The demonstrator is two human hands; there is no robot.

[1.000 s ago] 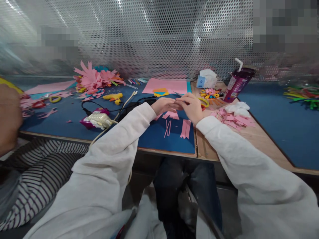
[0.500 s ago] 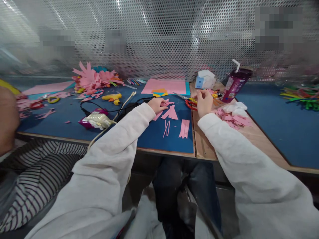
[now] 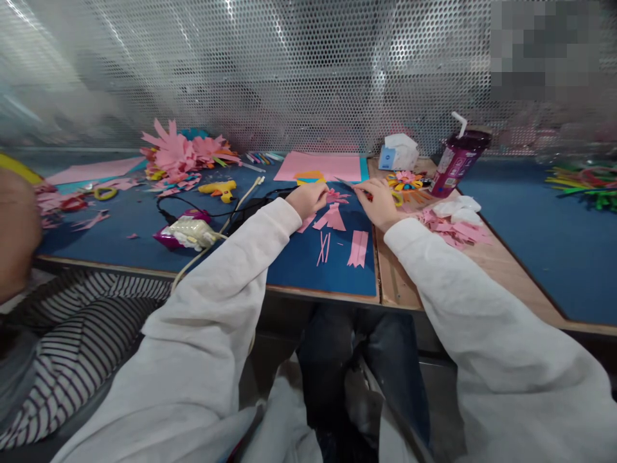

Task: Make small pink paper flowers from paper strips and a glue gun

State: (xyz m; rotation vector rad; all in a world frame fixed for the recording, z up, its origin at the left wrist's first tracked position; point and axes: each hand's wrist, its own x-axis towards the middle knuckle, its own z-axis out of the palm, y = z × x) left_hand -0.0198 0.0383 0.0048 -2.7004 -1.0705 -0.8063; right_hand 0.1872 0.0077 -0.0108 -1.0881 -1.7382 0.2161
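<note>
My left hand (image 3: 308, 200) is curled closed beside a pink fringed paper piece (image 3: 338, 196). Its fingertips meet the paper's left end; whether they pinch it is hidden. My right hand (image 3: 378, 203) has its fingers over the handles of the scissors (image 3: 343, 182), and a bit of red handle shows between fingers and thumb. The blades point left. Below the hands lie a fan-shaped pink cutout (image 3: 331, 217), thin pink strips (image 3: 323, 249) and a notched pink piece (image 3: 358, 249).
Pink sheets (image 3: 321, 166) and a tissue box (image 3: 398, 154) stand behind the hands. A purple cup (image 3: 457, 162) with a straw is at the right, near pink scraps (image 3: 453, 228). Leftward are a yellow glue gun (image 3: 219, 190), cables, a paper pile (image 3: 178, 154) and another person's arm (image 3: 19, 231).
My right hand has come down and leftward onto the scissors. My left hand has turned and curled more, and the fringed pink paper now shows flat to its right.
</note>
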